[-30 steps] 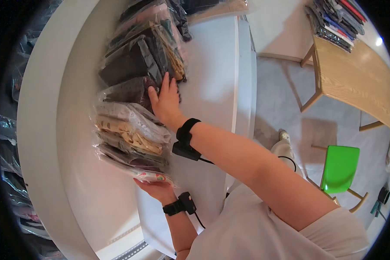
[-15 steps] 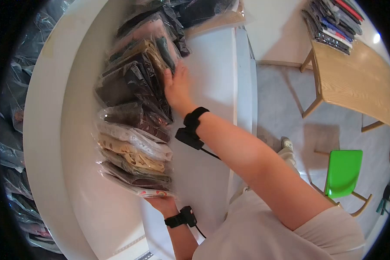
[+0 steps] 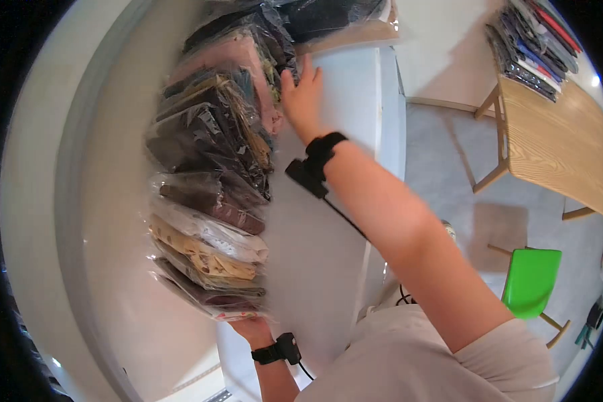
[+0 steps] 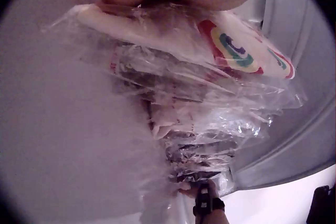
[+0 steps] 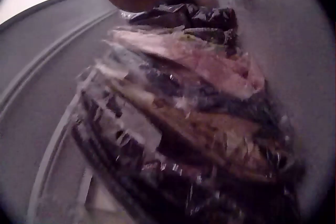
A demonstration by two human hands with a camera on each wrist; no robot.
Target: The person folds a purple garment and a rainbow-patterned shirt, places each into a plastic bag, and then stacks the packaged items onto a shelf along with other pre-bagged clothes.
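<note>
Presently: row of clear-plastic-bagged folded garments (image 3: 211, 194) standing on edge along white bench (image 3: 328, 221). Right hand (image 3: 303, 94), fingers straight, grip open, pressed against far end of row beside pink bagged garment (image 3: 238, 57). Left hand (image 3: 251, 328) at near end, under rainbow-print bagged garment (image 4: 236, 50); grip state indeterminate.

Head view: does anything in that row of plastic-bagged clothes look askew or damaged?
Nothing looks damaged. The row of clear-bagged folded garments leans like toppled books on the white shelf, held between the left hand and right hand.
</note>
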